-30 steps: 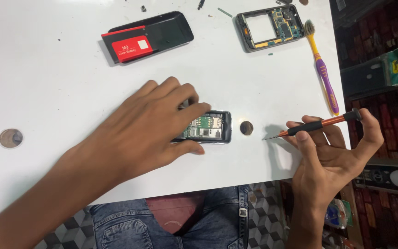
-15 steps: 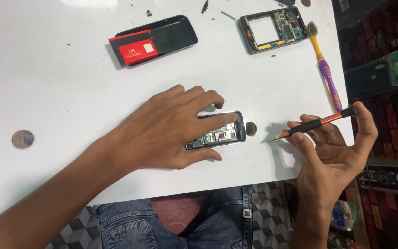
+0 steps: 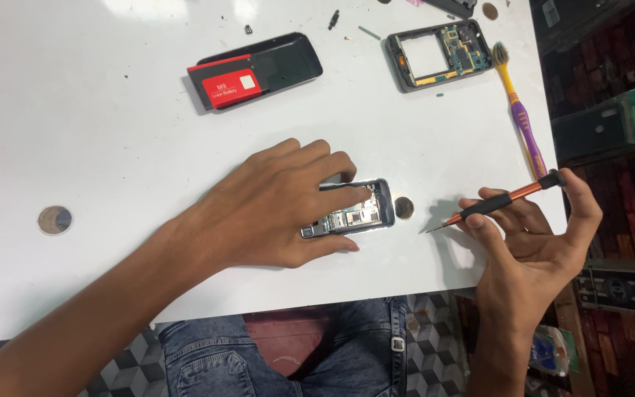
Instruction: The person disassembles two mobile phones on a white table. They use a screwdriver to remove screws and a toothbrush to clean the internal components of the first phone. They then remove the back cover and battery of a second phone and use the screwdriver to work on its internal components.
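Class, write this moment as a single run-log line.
left hand: pinning opened phone on white table | right hand: holding screwdriver, tip off phone

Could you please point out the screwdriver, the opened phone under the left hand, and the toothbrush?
screwdriver [image 3: 495, 204]: head view, on its black grip, held in the right hand.
opened phone [image 3: 358, 217]: head view, on its exposed circuit board.
toothbrush [image 3: 522, 110]: head view, on its purple and yellow handle.
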